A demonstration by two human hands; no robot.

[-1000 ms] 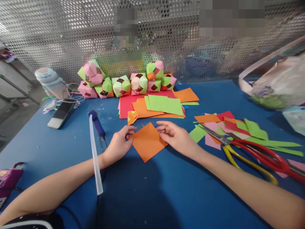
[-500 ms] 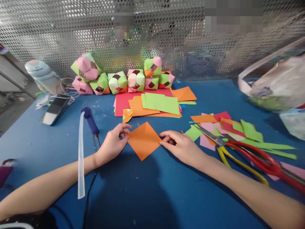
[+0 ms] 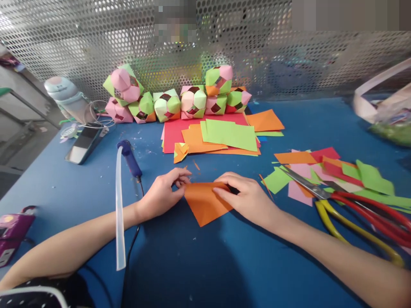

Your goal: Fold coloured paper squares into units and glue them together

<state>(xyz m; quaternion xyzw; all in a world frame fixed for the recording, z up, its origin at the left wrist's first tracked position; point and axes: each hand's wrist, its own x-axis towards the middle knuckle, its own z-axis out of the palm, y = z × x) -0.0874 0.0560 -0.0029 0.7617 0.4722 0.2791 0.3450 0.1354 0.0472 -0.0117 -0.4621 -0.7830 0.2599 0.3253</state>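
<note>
A sheet of orange paper (image 3: 206,206) lies on the blue table with one point toward me, its far edge now straight between my hands. My left hand (image 3: 165,188) pinches its left corner with thumb and fingers. My right hand (image 3: 242,192) grips the far edge on the right, thumb on top. The underside of the far edge is hidden. Just beyond the hands sits a small folded orange-and-yellow paper piece (image 3: 181,152), with thin orange slivers near it.
A glue gun (image 3: 130,158) with a long glue stick stands left. Paper sheets (image 3: 229,135) and folded paper balls (image 3: 167,105) are at the back. Scissors (image 3: 337,201) lie on paper scraps (image 3: 302,190) at right. A phone (image 3: 83,143) and bottle (image 3: 69,98) are far left.
The orange paper has gone from a flat diamond to having its far part turned over along a straight edge. My right hand has moved in over the paper. The view has shifted slightly.
</note>
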